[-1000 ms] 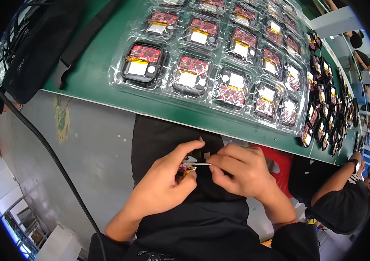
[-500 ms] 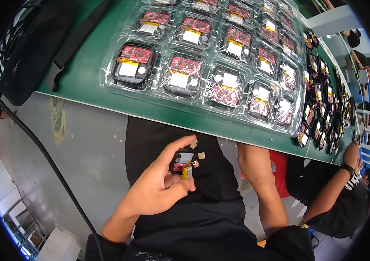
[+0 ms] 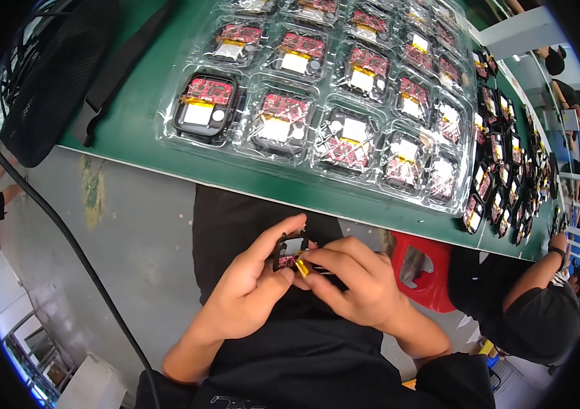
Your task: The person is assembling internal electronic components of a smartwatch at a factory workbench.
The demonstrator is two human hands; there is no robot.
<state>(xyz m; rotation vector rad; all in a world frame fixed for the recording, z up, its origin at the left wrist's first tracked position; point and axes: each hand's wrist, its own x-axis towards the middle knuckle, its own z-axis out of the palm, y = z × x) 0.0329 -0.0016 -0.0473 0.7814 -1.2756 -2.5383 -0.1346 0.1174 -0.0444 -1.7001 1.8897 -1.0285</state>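
Over my lap, my left hand [image 3: 248,290] grips a small black device housing [image 3: 293,244] between thumb and fingers. A red circuit board [image 3: 286,261] shows inside it, beside a grey inner face. My right hand [image 3: 361,283] meets it from the right, its fingertips closed on a small battery with yellow tape [image 3: 302,267] at the housing's lower right. The fingers partly hide the battery. Beyond my hands, a clear plastic tray [image 3: 249,151] on the green table holds rows of similar black housings with red boards and silvery batteries, such as the housing at its near left corner [image 3: 206,105].
The green table [image 3: 143,153] ends just beyond my hands. More housings [image 3: 501,153] crowd its right side. A black strap [image 3: 109,78] and mesh bag [image 3: 55,82] lie at left; a black cable [image 3: 65,228] hangs there. A red stool [image 3: 433,273] and a co-worker's arm [image 3: 535,276] are at right.
My right hand has come from beside the table edge to the housing and taken hold of the battery. My left hand stays nearly in place, the housing turned slightly.
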